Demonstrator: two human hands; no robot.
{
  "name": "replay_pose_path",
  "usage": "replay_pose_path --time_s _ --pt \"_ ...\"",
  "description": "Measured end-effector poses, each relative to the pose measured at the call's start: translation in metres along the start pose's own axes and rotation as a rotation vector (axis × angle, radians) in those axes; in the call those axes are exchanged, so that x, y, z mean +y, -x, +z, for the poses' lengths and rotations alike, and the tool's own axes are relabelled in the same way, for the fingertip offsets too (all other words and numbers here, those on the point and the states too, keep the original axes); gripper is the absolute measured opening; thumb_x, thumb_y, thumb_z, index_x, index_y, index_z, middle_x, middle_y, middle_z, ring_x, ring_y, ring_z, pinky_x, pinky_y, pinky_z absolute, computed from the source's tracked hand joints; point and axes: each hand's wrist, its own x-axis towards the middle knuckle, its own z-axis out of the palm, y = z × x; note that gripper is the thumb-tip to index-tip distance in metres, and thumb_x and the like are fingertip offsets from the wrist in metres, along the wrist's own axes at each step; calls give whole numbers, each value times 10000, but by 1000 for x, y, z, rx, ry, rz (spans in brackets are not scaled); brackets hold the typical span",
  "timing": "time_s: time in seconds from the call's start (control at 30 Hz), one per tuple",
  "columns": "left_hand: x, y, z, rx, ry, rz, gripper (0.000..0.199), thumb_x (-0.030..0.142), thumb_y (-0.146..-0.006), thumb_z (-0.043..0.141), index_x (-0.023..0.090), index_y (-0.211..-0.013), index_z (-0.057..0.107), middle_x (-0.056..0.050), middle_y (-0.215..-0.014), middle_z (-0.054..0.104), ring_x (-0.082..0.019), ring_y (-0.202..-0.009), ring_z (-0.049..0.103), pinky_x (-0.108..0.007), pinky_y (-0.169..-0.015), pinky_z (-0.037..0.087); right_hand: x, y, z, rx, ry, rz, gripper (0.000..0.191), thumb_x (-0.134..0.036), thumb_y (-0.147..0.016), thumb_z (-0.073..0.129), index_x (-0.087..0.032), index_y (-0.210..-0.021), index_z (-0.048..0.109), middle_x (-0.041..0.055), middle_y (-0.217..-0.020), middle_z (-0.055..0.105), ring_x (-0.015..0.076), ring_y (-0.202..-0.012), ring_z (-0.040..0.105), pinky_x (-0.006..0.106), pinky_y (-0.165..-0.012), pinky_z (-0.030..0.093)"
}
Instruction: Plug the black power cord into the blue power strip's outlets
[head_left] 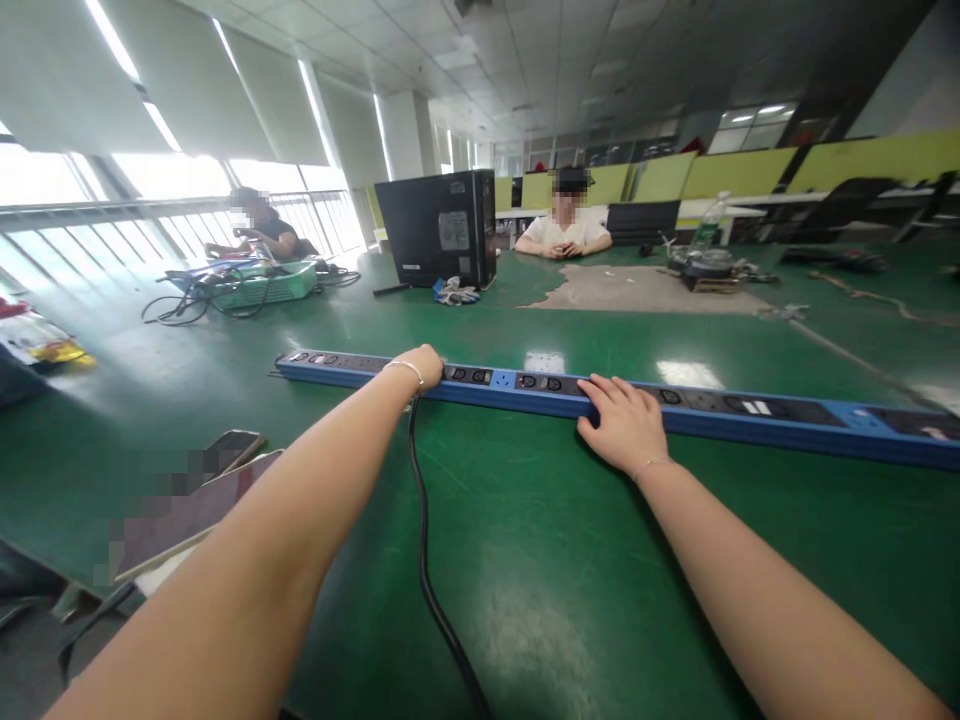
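A long blue power strip (540, 392) with black sockets lies across the green table (525, 530). At its left half, my left hand (423, 368) is closed at the strip, at the upper end of a black cable (424, 540); what sits inside the fingers is hidden. The cable hangs from that hand and runs down toward the near edge of the view. My right hand (624, 420) rests on the strip right of the middle, fingers spread over its top and thumb at the near side.
Behind the strip stand a black computer case (442, 230), gloves (455, 291) and a green basket (262, 285) with cables. Two people sit beyond. A phone (232, 452) and a tablet (187, 520) lie at the left. A bottle (709, 222) stands back right.
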Motion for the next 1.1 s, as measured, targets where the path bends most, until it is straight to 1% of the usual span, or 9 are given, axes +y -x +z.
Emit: replay_pose_path --time_s 0.1,0.17,0.27,0.4,0.53,0.6,0.7,0.87,1.1 --pt "7 5 3 -59 -62 -87 313 227 -829 451 58 -1043 605 -254 -974 670 -309 -936 656 -393 -804 485 -3 2 -1 -53 36 19 550 -352 -756 487 -249 -1295 489 40 -1376 474 264 -1267 377 489 -1034 259" --pt "9 6 2 -85 -88 -112 339 201 -837 411 48 -1099 562 -273 -1015 653 -323 -978 639 -414 -807 480 -2 1 -3 -94 48 15 570 -360 -751 487 -249 -1310 472 41 -1391 456 265 -1275 364 489 -1042 253" --pt "10 8 0 -112 -112 -108 344 167 -831 376 52 -1107 544 -274 -1024 652 -322 -1006 628 -412 -804 476 -1 0 -4 -126 54 6 594 -376 -747 491 -245 -1325 454 44 -1404 438 268 -1284 349 489 -1048 245" --pt "11 10 -1 -124 -132 -106 339 162 -836 353 63 -1108 528 -263 -1033 653 -301 -1001 635 -390 -806 476 -1 3 -2 -88 51 -3 587 -356 -747 500 -249 -1322 452 41 -1397 446 261 -1282 350 483 -1052 239" --pt "14 15 -1 -130 -150 -147 337 176 -865 287 68 -1089 514 -259 -1008 661 -305 -966 649 -410 -783 483 -1 6 4 -17 43 3 562 -323 -755 491 -241 -1311 467 38 -1385 459 253 -1276 353 474 -1057 227" --pt "15 16 -1 -139 -157 -152 338 175 -875 263 71 -1087 505 -252 -1010 663 -300 -975 646 -409 -791 479 -1 6 6 -1 34 4 551 -311 -760 486 -244 -1308 473 30 -1381 465 246 -1272 356 465 -1061 214" --pt "14 14 -1 -161 -167 -139 345 191 -891 248 66 -1100 492 -245 -1030 660 -292 -987 642 -402 -805 472 1 6 9 9 18 6 525 -271 -772 468 -259 -1297 485 12 -1371 478 228 -1269 362 445 -1060 209" --pt "12 10 -3 -193 -172 -125 345 254 -905 273 71 -1098 493 -240 -1031 661 -279 -995 639 -377 -812 467 -1 4 8 25 -11 41 480 -230 -779 458 -280 -1251 530 -3 -1345 507 213 -1248 391 429 -1048 218" --pt "18 16 -3 -174 -179 -200 376 261 -915 223 78 -1119 480 -252 -1055 649 -301 -1003 635 -415 -808 464 -2 3 7 25 -31 45 470 -228 -779 460 -270 -1239 545 -4 -1339 515 213 -1244 396 419 -1040 223"
